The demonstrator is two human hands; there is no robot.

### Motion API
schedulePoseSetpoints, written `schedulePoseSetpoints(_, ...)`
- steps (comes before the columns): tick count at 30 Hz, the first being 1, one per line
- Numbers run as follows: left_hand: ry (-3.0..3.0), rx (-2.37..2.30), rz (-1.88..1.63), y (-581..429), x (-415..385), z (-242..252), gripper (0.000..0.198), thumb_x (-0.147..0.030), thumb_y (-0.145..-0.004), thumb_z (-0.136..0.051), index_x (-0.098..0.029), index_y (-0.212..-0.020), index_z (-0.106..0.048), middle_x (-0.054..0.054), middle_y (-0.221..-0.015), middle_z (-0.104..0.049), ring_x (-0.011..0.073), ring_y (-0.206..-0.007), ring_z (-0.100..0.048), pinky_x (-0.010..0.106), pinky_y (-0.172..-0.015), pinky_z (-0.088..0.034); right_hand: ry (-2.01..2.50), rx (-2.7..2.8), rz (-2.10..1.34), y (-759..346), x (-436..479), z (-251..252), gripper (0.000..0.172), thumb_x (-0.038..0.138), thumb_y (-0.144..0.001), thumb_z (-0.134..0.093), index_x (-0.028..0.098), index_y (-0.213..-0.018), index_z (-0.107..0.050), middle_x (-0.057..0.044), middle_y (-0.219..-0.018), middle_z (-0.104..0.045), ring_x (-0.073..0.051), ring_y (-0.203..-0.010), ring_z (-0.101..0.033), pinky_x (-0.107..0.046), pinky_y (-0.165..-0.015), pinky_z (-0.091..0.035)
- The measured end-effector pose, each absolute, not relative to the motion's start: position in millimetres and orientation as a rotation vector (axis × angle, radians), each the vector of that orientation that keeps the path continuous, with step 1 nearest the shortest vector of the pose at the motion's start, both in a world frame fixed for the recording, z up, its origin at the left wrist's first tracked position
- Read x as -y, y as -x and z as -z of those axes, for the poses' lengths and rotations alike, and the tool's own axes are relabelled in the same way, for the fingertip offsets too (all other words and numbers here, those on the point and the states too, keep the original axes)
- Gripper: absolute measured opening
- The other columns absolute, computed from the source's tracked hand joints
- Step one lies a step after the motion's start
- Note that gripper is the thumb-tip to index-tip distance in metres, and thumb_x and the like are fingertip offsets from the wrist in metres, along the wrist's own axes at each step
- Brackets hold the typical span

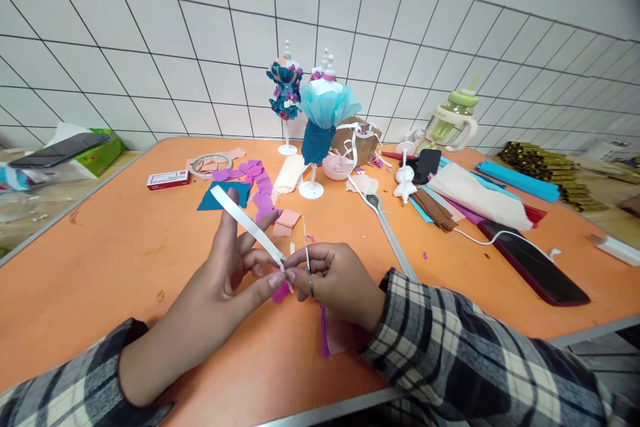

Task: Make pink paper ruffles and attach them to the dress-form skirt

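Observation:
A narrow white strip of tape (247,223) slants up across the fingers of my left hand (220,293). Its lower end is pinched between my left thumb and a finger. Right beside it, the fingertips of my right hand (343,280) press together at the same end of the strip. Slim pointed metal scissors (307,250) stand upright in my right hand, tip up, their handles mostly hidden by the fingers. Below the fingertips a bit of magenta paper (281,291) shows. Pink and purple paper (340,333) lies partly under my right wrist.
A small dress form in a teal paper dress (320,140) stands ahead, another dress form (286,90) behind it. Purple crepe scraps (263,190), a tape roll (211,165) and a red-and-white box (168,179) lie left. A phone (533,263), paper rolls (480,197) and a bottle (453,120) are right.

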State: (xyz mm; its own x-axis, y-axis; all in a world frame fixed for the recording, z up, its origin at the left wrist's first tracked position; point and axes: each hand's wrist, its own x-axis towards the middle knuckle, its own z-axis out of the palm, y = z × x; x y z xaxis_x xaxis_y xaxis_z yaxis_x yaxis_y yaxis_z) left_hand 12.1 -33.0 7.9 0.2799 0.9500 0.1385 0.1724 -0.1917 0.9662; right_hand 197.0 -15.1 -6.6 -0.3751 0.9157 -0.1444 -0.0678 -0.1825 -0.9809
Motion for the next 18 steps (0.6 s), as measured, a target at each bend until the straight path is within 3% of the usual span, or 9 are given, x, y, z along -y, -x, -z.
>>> schedulePoseSetpoints(6, -1.380, -1.008, -1.129, -16.2, 29.7, -6.3, 0.112, -0.034, -0.086, -0.078, -0.050, -0.159, 0.005, 0.015, -0.165, -0.036, 0.0205, -0.092, -0.075, 0.036, -0.076, -0.063, 1.081, 1.325, -1.709, -198.2, 17.6, 6.9, 0.046, 0.048, -0.065, -0.087, 0.012, -0.092, -0.077, 0.003, -0.056, -0.061, -0.009, -0.051, -0.054, -0.022, -0.052, -0.043)
schedulePoseSetpoints(12, -1.342, -1.110, -1.182, -12.8, 26.2, -12.4, 0.108, -0.036, -0.080, -0.083, -0.047, -0.159, -0.010, 0.014, -0.161, -0.044, 0.0087, -0.068, -0.071, 0.028, -0.071, -0.060, 1.087, 1.336, -1.839, -200.5, 19.3, 6.3, 0.058, 0.049, -0.066, -0.086, 0.014, -0.112, -0.077, 0.002, -0.061, -0.065, -0.008, -0.049, -0.052, -0.021, -0.048, -0.041)
schedulePoseSetpoints(18, -1.368, -1.248, -1.172, -8.7, 20.3, -17.2, 0.111, -0.038, -0.076, -0.086, -0.048, -0.159, -0.013, 0.013, -0.159, -0.048, 0.0137, -0.068, -0.074, 0.030, -0.066, -0.059, 1.155, 1.345, -1.764, -204.3, 16.8, 3.3, 0.041, 0.041, -0.083, -0.070, 0.011, -0.111, -0.074, 0.000, -0.062, -0.067, -0.007, -0.042, -0.048, -0.021, -0.044, -0.038)
